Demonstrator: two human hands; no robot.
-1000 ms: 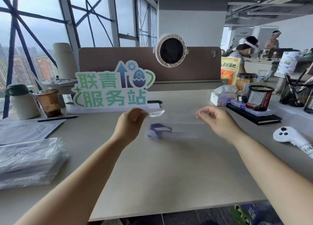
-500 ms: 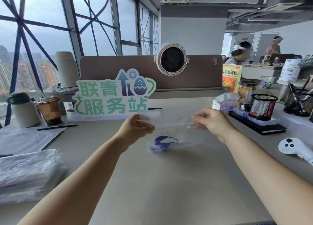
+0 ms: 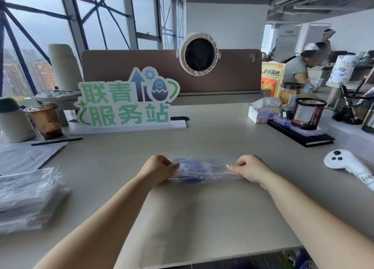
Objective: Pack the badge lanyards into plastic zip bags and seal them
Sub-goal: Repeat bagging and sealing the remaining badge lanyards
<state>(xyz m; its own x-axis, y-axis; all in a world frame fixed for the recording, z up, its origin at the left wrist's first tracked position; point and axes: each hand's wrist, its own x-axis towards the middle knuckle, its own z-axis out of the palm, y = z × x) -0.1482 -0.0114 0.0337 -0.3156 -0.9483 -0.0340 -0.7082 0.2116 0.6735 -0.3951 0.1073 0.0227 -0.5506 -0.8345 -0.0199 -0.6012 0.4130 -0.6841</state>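
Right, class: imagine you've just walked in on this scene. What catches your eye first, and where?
The big green-lettered sign stands at the back of the desk, with a round white fan above it, to its right. Mid-desk, the left hand and right hand pinch the two ends of a clear zip bag with a blue lanyard inside.

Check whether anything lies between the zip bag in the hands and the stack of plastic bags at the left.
Nothing visible does. The left hand and right hand grip the ends of the zip bag, with the blue lanyard inside. Only bare desk shows between it and the stack of plastic bags.
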